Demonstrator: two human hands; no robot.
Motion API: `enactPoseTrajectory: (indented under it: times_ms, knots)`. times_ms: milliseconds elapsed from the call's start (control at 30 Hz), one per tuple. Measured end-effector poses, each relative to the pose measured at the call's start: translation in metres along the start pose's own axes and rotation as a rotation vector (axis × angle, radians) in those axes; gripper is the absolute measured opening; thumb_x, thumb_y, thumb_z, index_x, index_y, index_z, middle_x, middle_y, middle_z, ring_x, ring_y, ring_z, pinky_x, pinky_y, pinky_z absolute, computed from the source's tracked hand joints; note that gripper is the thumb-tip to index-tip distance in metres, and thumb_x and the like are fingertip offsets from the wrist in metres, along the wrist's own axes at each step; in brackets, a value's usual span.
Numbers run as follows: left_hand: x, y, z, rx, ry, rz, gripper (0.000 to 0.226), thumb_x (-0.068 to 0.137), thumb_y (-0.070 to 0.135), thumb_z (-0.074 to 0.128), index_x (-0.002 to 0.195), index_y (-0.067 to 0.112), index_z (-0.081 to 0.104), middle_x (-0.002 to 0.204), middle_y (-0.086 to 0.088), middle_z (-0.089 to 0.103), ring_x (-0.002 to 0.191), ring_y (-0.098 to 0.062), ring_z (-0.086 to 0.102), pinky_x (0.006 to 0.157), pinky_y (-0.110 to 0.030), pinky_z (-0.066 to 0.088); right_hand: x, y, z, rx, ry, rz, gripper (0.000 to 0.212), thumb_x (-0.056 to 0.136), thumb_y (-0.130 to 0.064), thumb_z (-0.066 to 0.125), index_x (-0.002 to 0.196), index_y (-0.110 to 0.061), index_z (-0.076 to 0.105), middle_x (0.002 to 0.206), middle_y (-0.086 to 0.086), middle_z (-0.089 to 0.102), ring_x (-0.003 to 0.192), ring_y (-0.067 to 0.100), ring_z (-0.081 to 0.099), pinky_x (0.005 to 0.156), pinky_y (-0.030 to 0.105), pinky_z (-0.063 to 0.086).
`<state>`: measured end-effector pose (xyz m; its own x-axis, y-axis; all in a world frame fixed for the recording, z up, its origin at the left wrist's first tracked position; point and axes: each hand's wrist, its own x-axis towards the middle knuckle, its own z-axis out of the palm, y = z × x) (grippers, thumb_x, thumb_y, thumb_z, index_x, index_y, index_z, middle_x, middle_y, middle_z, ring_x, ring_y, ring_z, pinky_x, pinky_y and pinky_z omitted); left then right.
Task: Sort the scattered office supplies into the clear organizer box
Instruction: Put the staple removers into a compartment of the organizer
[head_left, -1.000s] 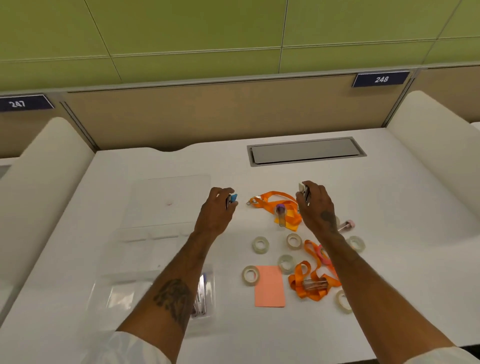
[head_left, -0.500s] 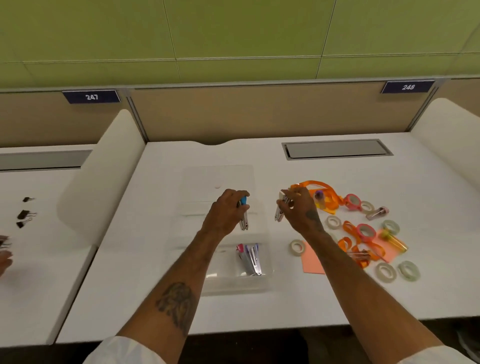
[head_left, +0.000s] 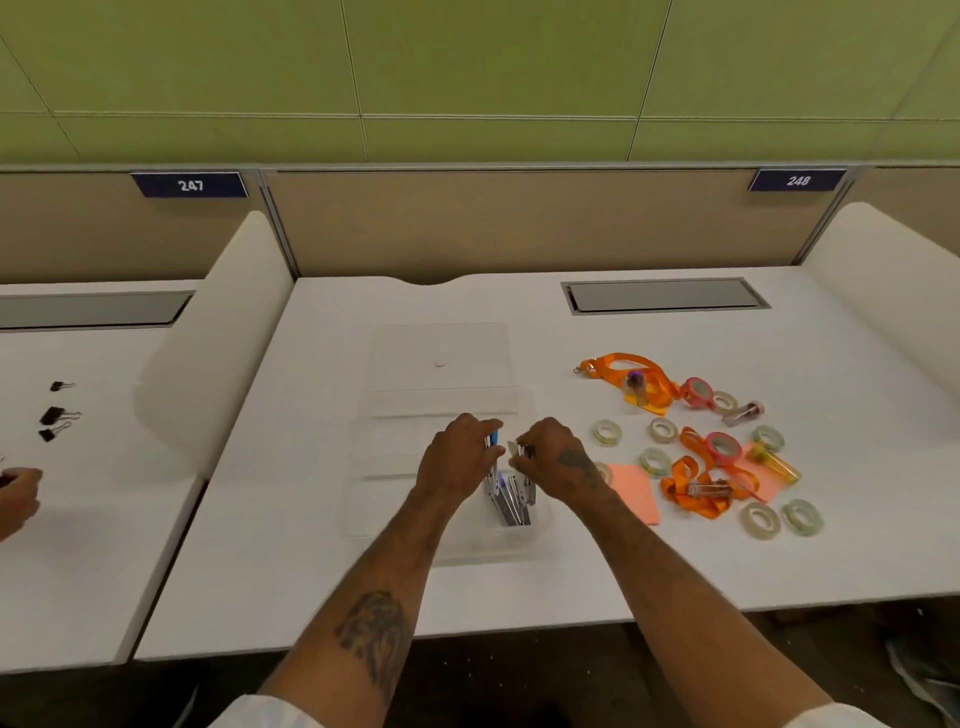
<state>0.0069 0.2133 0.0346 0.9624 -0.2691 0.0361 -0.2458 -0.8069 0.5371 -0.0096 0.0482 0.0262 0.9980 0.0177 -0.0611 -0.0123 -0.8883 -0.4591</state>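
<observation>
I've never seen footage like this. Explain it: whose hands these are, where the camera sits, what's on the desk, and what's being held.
There is no machine here. A person works with bare hands, and one wide-angle camera worn on their head looks down, so the arms enter from the bottom. The left hand grips what looks like a small blue-tipped stapler. The right hand pinches a pale stapler. Both hover over the clear organizer box on the white table, above a compartment already holding similar staplers. To the right lie tape rolls, orange lanyards and pink sticky notes, not yet sorted. Binder clips and another person's hand show on the neighbouring desk.
</observation>
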Motion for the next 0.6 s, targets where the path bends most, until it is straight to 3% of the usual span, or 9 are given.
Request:
enactPoseTrajectory:
  times_ms: [100, 267, 600]
  knots:
    - [-0.001, -0.001, 0.006, 0.032, -0.031, -0.035, 0.042, 0.092, 0.038, 0.061, 0.133, 0.027, 0.056, 0.128, -0.004, 0.058, 0.111, -0.023, 0.059, 0.096, -0.034, 0.047, -0.003, 0.003, 0.005, -0.044, -0.041, 0.039, 0.039, 0.085, -0.038, 0.068, 0.116, -0.013, 0.065, 0.117, 0.010, 0.056, 0.103, 0.024, 0.058, 0.086, 0.029, 0.044]
    - [-0.004, 0.000, 0.013, 0.073, -0.107, -0.024, 0.043, 0.094, 0.039, 0.058, 0.135, 0.028, 0.054, 0.125, -0.005, 0.057, 0.110, -0.023, 0.058, 0.093, -0.032, 0.045, -0.001, 0.016, -0.008, -0.076, 0.135, 0.046, 0.049, 0.093, -0.042, 0.055, 0.132, -0.012, 0.052, 0.131, 0.014, 0.049, 0.110, 0.030, 0.058, 0.089, 0.037, 0.047]
    - [-0.008, 0.007, 0.012, 0.291, -0.152, -0.031, 0.052, 0.095, 0.053, 0.045, 0.142, 0.029, 0.044, 0.133, -0.003, 0.051, 0.113, -0.028, 0.057, 0.090, -0.035, 0.046, 0.014, 0.035, -0.035, -0.179, 0.216, 0.092, 0.059, 0.093, -0.057, 0.041, 0.137, -0.018, 0.045, 0.152, 0.012, 0.029, 0.127, 0.032, 0.047, 0.096, 0.047, 0.046]
